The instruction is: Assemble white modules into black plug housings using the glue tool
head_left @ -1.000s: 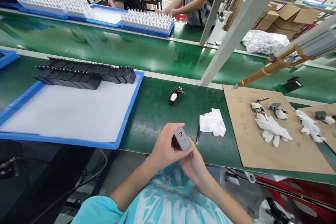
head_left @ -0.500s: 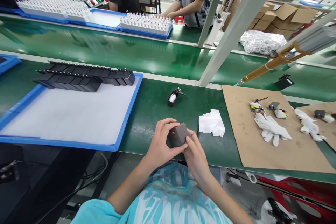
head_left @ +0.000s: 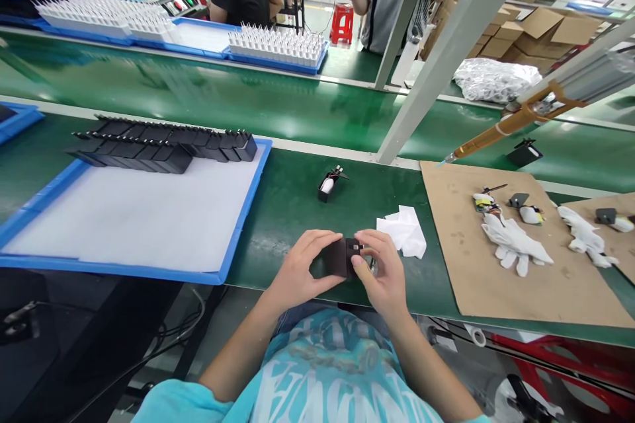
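Note:
A black power adapter point(head_left: 337, 258) is held over the front edge of the bench, its end with metal prongs turned to the right. My left hand point(head_left: 297, 271) grips the body between thumb and fingers. At the prong end, my right hand point(head_left: 383, 271) has its thumb and fingers closed on the adapter. Farther back lies an open black adapter case point(head_left: 327, 186) with a white part and prongs showing. Just right of my hands is a folded white cloth point(head_left: 403, 230). Rows of black adapters point(head_left: 163, 145) stand at the back of a blue-rimmed tray point(head_left: 248, 208).
Brown cardboard point(head_left: 496, 291) on the right carries white gloves point(head_left: 513, 241) and loose adapter parts. Above it hangs an orange-brown tool point(head_left: 496, 132). A slanted metal post point(head_left: 426, 86) rises behind the bench. One black adapter point(head_left: 524, 153) lies on the green conveyor point(head_left: 317, 109).
The adapter has been turned so its prong end faces right, and my right hand has shifted right. On the conveyor, an adapter has moved left. A person opposite has moved right and raised a hand.

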Demonstrator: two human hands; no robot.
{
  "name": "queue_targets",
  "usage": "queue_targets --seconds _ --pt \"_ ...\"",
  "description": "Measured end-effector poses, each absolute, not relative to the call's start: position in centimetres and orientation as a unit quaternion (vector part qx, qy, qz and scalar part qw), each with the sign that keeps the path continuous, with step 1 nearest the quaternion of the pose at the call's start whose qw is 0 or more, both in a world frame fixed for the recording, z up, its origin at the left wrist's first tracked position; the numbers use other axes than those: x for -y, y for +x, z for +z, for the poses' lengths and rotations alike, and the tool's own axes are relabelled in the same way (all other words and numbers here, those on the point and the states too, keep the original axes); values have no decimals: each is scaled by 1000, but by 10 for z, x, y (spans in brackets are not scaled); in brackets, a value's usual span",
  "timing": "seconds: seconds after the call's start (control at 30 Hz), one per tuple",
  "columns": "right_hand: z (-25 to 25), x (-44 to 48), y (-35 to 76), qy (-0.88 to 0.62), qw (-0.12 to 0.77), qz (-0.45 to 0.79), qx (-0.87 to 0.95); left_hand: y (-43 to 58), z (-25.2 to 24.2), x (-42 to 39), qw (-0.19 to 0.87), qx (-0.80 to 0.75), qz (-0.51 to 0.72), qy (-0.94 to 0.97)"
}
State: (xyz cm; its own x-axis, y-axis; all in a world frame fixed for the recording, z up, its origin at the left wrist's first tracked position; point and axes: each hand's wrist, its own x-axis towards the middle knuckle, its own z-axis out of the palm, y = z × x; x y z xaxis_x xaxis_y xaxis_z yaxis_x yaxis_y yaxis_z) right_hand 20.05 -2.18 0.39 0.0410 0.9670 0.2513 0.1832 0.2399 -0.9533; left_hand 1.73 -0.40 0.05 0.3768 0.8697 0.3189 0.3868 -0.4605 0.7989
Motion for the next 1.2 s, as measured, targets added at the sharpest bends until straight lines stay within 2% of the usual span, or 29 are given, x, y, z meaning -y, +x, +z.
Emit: queue_targets --seconds 0.2,0.67,0.83,0.93,1.0,1.1,1.2 --pt "17 7 209 -466 499 416 601 18 -2 6 371 -398 379 748" --pt "-14 -1 180 -516 461 346 634 -5 -23 -4 368 -417 294 777" --pt "-18 -5 175 -541 447 337 628 14 -29 11 273 -449 363 770" --pt "-15 -4 182 -531 439 376 620 26 -35 18 193 -469 413 757" --pt "-11 -3 194 -521 431 412 611 28 -37 18 182 -479 424 747" --pt "-8 -4 220 -543 445 413 581 23 -37 15 262 -509 444 689" --pt "-11 -7 242 -573 467 392 548 16 -32 10 456 -532 483 525"
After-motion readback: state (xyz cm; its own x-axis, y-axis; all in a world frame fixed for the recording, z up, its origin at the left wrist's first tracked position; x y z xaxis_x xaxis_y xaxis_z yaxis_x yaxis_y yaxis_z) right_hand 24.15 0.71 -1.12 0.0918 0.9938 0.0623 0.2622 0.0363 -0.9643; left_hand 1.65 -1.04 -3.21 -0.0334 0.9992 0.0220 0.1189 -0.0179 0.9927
